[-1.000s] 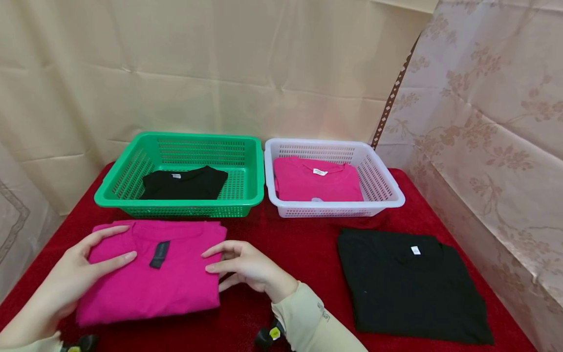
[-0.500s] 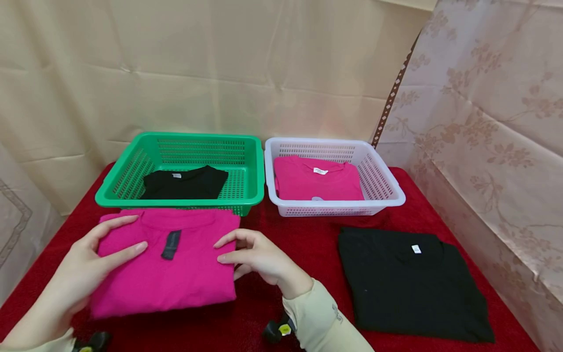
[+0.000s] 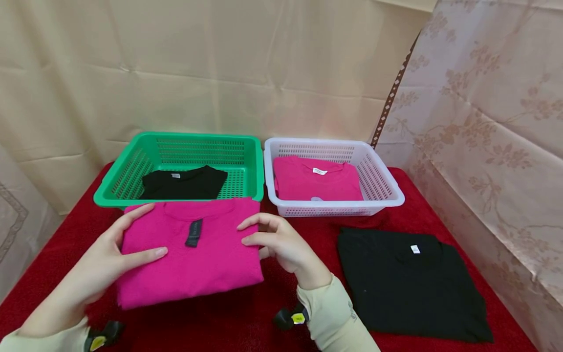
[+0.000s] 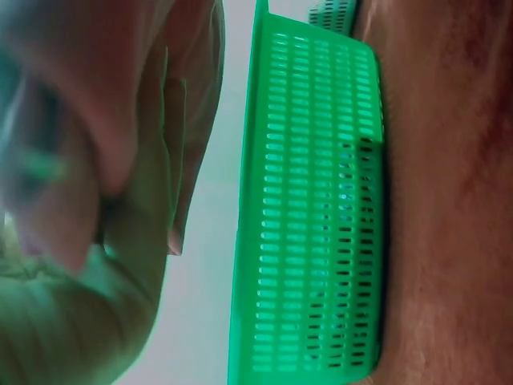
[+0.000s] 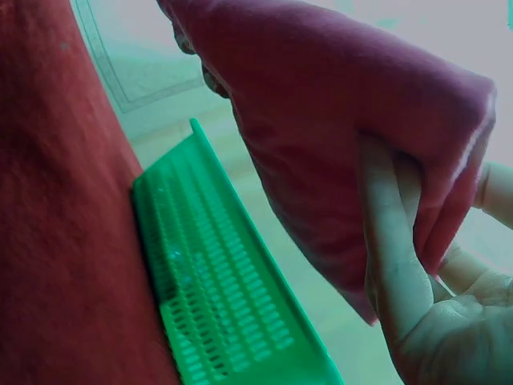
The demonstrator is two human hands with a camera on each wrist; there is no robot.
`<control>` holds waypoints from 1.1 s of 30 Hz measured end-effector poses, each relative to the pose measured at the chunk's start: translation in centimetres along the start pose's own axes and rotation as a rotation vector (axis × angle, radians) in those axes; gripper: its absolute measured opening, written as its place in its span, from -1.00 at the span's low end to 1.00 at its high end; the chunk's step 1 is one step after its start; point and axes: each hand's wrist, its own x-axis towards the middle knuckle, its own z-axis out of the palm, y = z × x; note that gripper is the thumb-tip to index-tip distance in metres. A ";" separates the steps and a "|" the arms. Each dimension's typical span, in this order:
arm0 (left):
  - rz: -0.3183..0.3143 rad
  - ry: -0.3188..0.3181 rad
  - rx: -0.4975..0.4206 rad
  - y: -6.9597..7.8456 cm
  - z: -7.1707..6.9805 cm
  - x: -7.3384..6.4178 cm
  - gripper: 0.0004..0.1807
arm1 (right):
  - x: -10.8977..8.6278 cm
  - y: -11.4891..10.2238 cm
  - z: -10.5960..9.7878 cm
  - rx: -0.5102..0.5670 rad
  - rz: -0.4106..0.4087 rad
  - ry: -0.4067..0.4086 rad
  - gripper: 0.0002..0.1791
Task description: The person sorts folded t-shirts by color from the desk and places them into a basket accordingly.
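Between both hands hangs a folded magenta T-shirt (image 3: 206, 264) with a dark neck label, lifted off the table. My left hand (image 3: 110, 259) grips its left side, thumb on top and the other fingers mostly under the cloth. On the right edge my right hand (image 3: 281, 244) pinches the folded layers; in the right wrist view some fingers (image 5: 389, 233) reach beneath the shirt. The shirt's far edge overlaps the front rim of the green basket (image 3: 98, 195) in the head view. Inside that basket lies a folded black T-shirt (image 3: 186, 185).
A white basket (image 3: 387, 198) beside the green one holds a folded pink T-shirt (image 3: 316, 183). Another folded black T-shirt (image 3: 413, 288) lies at the right on the red cloth (image 3: 303, 222). Curtains (image 3: 220, 68) hang behind and at the sides.
Both hands have raised the magenta T-shirt from the table and carried it to the right and toward the baskets. The baskets and the other shirts have stayed put.
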 end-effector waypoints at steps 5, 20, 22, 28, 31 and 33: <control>0.055 -0.033 -0.050 0.5 0.4 0.5 -0.13 | -0.5 -0.6 -1.0 0.029 -0.025 0.050 -0.79; 0.155 -0.028 -0.360 2.6 3.5 2.5 -0.19 | -1.5 -2.1 -3.1 0.118 -0.080 0.239 -0.73; 0.149 -0.003 -0.399 2.6 4.1 2.9 -0.22 | -1.6 -2.3 -3.4 0.126 -0.093 0.260 -0.70; 0.163 0.068 -0.486 2.7 5.6 3.7 -0.31 | -1.9 -2.7 -4.3 0.129 -0.139 0.306 -0.64; 0.178 0.076 -0.546 2.9 6.0 3.9 -0.34 | -1.9 -2.7 -4.6 0.112 -0.162 0.343 -0.64; 0.182 0.065 -0.576 3.2 6.3 4.0 -0.35 | -1.9 -2.7 -4.9 0.106 -0.173 0.378 -0.65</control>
